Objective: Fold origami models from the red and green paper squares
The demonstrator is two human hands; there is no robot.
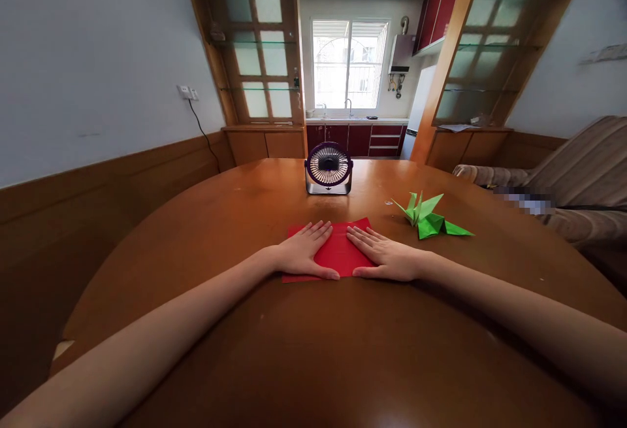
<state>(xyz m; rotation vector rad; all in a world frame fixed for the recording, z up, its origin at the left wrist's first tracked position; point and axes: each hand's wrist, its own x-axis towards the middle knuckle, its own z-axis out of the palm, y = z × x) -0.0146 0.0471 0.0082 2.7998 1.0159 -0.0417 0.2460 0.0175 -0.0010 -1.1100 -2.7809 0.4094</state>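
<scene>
On table [343, 356], mid: red paper [339, 253] laid flat; L hand [304, 250] & R hand [385, 255] placed atop, palms down, spread, nothing pinched. Green folded paper [431, 224] to R looks done. Red judged barely begun; most shaping prob. left.

Had the left arm [161, 343] and right arm [519, 313] stretched forward, both bare, slanting in from either side! Rested the left hand [304, 249] flat, palm down, fingers [321, 230] slightly spread and aimed ahead and inward; rested the right hand [386, 257] likewise, almost a mirror match! Pointed both thumbs [329, 274] inward, tips near each other yet apart.
</scene>
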